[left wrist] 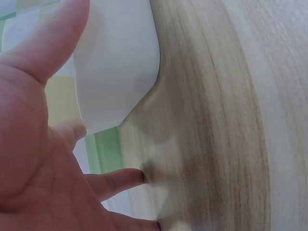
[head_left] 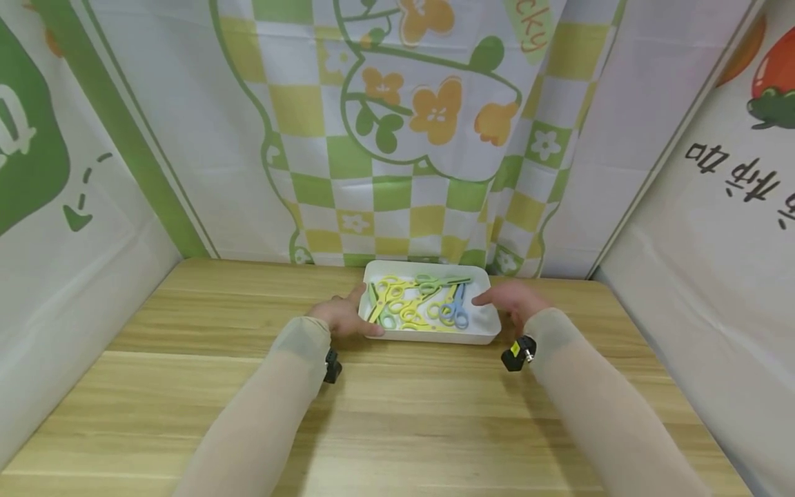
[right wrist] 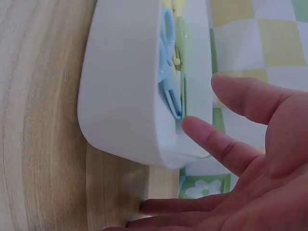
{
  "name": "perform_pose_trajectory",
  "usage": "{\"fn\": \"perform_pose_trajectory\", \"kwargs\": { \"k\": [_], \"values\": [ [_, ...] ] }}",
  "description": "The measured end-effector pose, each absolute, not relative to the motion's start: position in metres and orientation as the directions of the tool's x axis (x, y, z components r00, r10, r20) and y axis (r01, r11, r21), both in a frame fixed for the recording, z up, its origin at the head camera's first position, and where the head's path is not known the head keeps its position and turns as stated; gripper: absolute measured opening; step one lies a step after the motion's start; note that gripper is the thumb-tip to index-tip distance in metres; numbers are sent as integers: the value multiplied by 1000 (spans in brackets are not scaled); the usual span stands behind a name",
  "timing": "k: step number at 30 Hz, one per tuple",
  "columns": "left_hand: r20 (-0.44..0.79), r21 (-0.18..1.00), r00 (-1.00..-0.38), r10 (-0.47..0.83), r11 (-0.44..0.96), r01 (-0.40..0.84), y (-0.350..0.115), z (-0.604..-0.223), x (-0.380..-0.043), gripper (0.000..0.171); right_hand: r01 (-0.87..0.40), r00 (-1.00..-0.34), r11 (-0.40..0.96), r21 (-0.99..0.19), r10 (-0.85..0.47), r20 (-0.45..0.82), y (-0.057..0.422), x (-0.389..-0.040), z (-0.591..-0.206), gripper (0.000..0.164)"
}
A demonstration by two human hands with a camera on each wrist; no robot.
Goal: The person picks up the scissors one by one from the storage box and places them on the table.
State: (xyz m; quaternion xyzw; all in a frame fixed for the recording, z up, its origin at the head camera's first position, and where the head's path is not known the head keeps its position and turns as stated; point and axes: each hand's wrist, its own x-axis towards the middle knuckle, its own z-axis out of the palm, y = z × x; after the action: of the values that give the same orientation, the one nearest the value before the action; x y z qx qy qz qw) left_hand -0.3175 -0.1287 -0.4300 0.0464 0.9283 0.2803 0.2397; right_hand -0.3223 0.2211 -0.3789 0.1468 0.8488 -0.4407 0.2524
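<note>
A white rectangular tray (head_left: 428,337) sits at the back of the table, holding several small scissors. Yellow scissors (head_left: 413,305) lie through its middle, green scissors (head_left: 442,282) along the far side and blue scissors (head_left: 460,312) toward the right end. At the tray's left end is my left hand (head_left: 340,316), thumb along the near rim and index fingertip at a corner; its other fingers are spread down to the table in the left wrist view. My right hand (head_left: 514,301) is at the right end, fingers extended, one fingertip (right wrist: 192,126) reaching over the rim near the blue scissors.
The wooden table (head_left: 410,414) runs back to a checkered green, yellow and white cloth (head_left: 385,193) right behind the tray. Printed white panels (head_left: 702,228) stand along both sides. A small black camera (head_left: 518,353) is strapped at each wrist.
</note>
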Motion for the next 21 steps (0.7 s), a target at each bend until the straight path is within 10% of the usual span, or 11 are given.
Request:
{"fn": "perform_pose_trajectory", "kwargs": {
  "k": [14, 21],
  "values": [
    [-427, 537, -876, 224, 842, -46, -130, -428, -317, 127, 185, -911, 872, -453, -20, -411, 197, -333, -387, 31],
    [-429, 544, -876, 219, 837, -57, -127, -421, -311, 127, 184, -916, 889, -419, 1, -401, 192, -334, -390, 28]
  ]
}}
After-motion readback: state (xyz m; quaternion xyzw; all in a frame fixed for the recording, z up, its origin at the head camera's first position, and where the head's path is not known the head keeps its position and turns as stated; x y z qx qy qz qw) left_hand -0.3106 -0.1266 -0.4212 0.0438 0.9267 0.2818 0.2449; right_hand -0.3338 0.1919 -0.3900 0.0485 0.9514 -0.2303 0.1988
